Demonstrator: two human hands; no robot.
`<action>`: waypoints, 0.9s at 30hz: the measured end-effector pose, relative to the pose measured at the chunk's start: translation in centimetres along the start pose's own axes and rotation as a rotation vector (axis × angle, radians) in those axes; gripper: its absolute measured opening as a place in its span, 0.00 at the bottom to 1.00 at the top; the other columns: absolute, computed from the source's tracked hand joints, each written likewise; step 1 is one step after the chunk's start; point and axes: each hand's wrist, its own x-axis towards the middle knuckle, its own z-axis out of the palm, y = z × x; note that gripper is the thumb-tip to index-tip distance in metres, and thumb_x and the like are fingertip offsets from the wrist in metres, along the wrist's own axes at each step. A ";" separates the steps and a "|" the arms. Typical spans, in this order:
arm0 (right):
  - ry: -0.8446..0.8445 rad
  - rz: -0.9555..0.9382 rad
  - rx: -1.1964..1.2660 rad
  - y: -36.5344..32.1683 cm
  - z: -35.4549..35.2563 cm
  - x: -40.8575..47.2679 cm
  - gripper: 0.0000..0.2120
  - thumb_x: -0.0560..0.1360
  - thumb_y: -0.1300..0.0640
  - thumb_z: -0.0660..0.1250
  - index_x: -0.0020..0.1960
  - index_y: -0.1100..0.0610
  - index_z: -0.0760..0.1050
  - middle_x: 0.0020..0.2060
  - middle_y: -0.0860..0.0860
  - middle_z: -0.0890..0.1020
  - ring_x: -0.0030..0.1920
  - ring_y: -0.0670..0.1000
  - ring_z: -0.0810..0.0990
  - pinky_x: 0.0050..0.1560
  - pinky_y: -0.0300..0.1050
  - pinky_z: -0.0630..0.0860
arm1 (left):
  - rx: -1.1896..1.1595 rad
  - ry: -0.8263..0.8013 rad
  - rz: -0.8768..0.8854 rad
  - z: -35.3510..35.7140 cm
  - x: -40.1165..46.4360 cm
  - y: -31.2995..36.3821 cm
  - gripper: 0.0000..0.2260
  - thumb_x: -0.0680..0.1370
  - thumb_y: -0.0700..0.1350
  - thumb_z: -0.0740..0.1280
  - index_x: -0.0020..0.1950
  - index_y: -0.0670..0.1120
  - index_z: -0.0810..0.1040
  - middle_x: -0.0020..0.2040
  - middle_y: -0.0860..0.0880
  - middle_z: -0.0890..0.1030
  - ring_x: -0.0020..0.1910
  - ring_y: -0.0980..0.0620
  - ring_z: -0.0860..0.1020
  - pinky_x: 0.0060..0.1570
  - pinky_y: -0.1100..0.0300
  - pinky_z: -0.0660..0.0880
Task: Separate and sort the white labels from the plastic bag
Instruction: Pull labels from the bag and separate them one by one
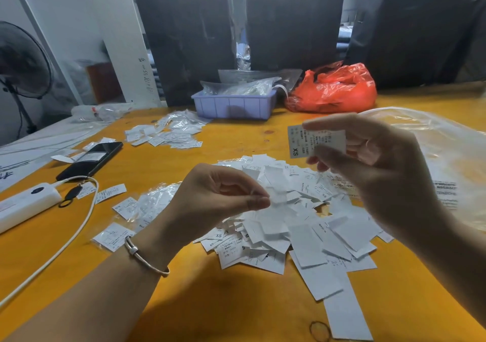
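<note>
Right hand (368, 157) pinches an XS label (315, 141) aloft; left hand (221, 197) pinches a thin white piece over the loose label pile (289, 223) on the tabletop (210, 302). Clear plastic bag (434, 144) lies right. Mid-sort; next, likely drop the label on its size heap.

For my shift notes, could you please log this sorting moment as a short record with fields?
right hand: holds up an XS label, pinched in its fingers
left hand: pinches a small clear sleeve above the pile
pile: loose white labels, centre of the table
far heap: bagged labels near the tray
tray: lilac, holds clear bags
clear bag: lies at right
red bag: beside the tray
phone: left, cable attached
</note>
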 end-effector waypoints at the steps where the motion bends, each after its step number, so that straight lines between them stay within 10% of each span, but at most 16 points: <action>1: -0.001 0.014 0.048 -0.1 0.1 -0.1 0.16 0.73 0.69 0.69 0.58 0.55 0.78 0.42 0.50 0.85 0.39 0.48 0.83 0.40 0.41 0.79 | 0.002 0.005 0.005 0.0 0.0 0.0 0.10 0.66 0.44 0.76 0.44 0.41 0.86 0.41 0.46 0.86 0.42 0.47 0.85 0.45 0.59 0.81; 27: -0.056 -0.205 -0.315 0.0 1.0 -1.0 0.16 0.71 0.62 0.69 0.58 0.55 0.76 0.35 0.53 0.81 0.33 0.50 0.75 0.34 0.48 0.75 | -0.026 -0.012 -0.002 -0.2 -0.1 0.2 0.07 0.67 0.44 0.76 0.43 0.44 0.86 0.40 0.46 0.86 0.41 0.47 0.84 0.43 0.59 0.81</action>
